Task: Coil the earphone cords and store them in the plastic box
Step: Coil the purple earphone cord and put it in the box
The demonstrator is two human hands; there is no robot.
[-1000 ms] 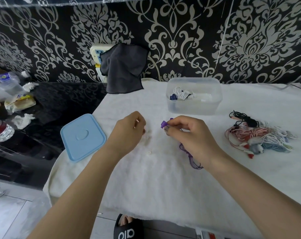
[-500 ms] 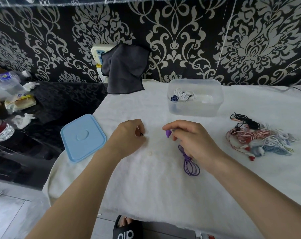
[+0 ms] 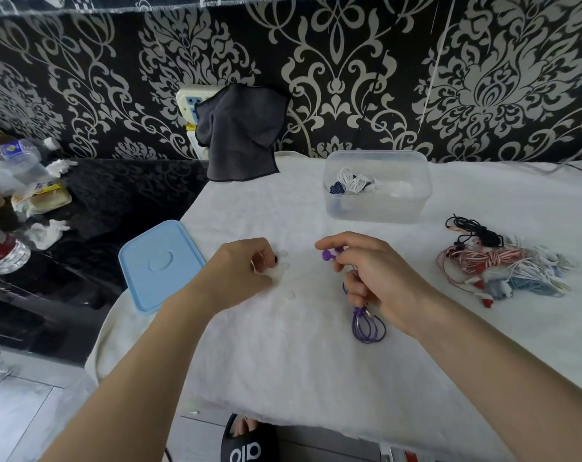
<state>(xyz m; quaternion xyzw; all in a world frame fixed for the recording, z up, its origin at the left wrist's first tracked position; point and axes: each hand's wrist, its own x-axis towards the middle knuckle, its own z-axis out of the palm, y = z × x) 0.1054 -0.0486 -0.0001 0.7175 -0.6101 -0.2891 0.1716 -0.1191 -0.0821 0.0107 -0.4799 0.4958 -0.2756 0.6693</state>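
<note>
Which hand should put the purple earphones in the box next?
Probably the right hand: it already holds the purple earphones, coil hanging beneath it, and the plastic box sits just beyond it. The left hand rests on the white cloth, fingers curled, farther from the box.

Bare white cloth (image 3: 283, 355) lies open up to the plastic box (image 3: 378, 208), flanked by blue lid (image 3: 159, 265) and tangled cords (image 3: 503, 265).

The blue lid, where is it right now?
The blue lid lies flat at the white cloth's left edge, just left of the left hand, apart from the plastic box.
</note>
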